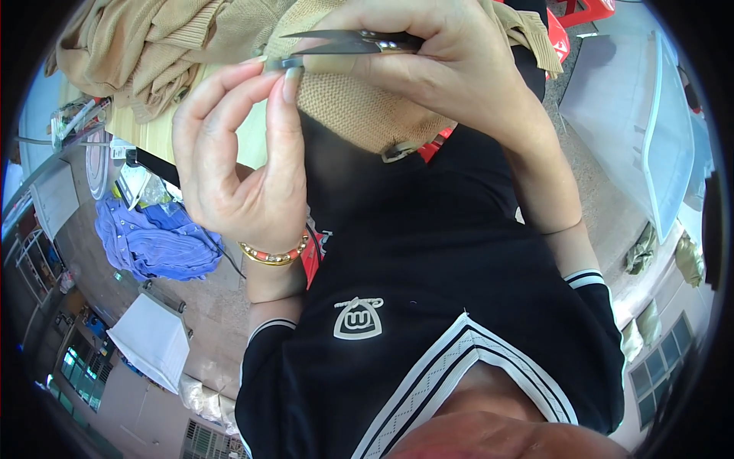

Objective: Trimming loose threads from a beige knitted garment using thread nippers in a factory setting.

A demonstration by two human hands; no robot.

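My left hand [237, 164] pinches a small dark grey piece [284, 63] between thumb and fingertips; the piece is too small to name. Close beside it, my right hand [447, 65] grips small scissors [367, 42], their dark blades slightly apart and pointing left, with the tips just above the pinched piece. Beneath both hands lies a tan knitted garment [359, 111], spread over my lap, with a small dark and pale item [399, 151] at its lower edge. More tan knitwear [153, 38] is heaped at the far left. Whether the two tan parts join cannot be made out.
Under the heap is a pale wooden tabletop [141, 130]. Blue-purple clothing [160, 241] sits left of my forearm, with a white bin [149, 340] nearer. On the right stands a large translucent container [627, 99]; a red plastic stool [589, 11] is behind it.
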